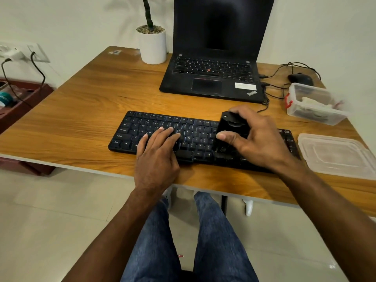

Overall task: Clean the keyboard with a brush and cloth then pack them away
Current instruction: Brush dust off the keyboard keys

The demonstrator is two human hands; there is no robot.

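Worktop (81,110): carrying the keyboard (154,127).
Right grip (254,137): fingers curling around the brush (230,131).
Left grip (156,151): lying flat, steadying keys.
Risk: keyboard sliding if that steadying is easing off.

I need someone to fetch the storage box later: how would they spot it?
On the table, look right of the laptop, near the back right corner. The box is clear plastic with a red clip, and stands open; its flat lid lies apart, nearer the front.

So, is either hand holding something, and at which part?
The right hand grips a black brush around its upper body, thumb on the near side. The left hand holds nothing; it rests flat on the keyboard.
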